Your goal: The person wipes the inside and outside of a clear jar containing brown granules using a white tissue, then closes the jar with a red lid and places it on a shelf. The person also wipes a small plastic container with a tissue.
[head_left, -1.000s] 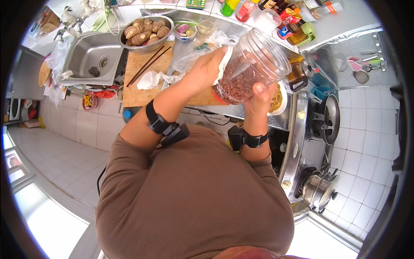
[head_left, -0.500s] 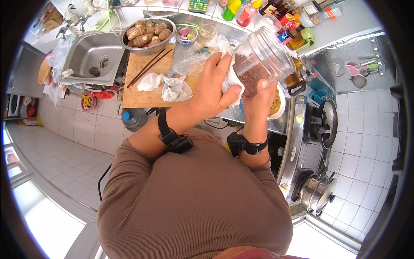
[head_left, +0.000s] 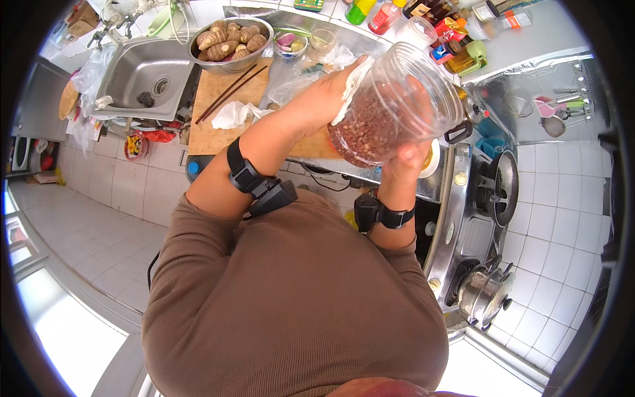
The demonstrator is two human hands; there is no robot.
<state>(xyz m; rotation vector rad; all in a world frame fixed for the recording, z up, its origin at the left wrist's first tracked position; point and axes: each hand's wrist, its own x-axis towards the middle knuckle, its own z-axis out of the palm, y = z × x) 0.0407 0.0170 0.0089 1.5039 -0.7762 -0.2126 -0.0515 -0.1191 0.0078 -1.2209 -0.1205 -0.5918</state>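
A clear plastic jar (head_left: 426, 109) with reddish-brown grains in its lower part is held tilted above the counter, its open, threaded mouth to the right. My right hand (head_left: 407, 157) grips it from below and the far side, with some fingers showing through the plastic. My left hand (head_left: 331, 96) is closed on a white paper towel (head_left: 354, 89), pressed to the jar's left side. The left fingertips are hidden behind the towel and jar. Crumpled white paper (head_left: 237, 115) and two dark chopsticks (head_left: 230, 94) lie on the wooden cutting board (head_left: 205, 141).
A steel bowl of taro (head_left: 231, 65) stands behind the board, beside a small bowl of cut vegetables (head_left: 290, 45). The sink (head_left: 126, 83) is at the left. Bottles (head_left: 385, 16) line the back. A gas stove (head_left: 456, 198) with a pot (head_left: 486, 293) is at the right.
The jar has tilted and its base has come nearer me, showing more grains. My left hand has turned, its fingers moving behind the towel along the jar's far side.
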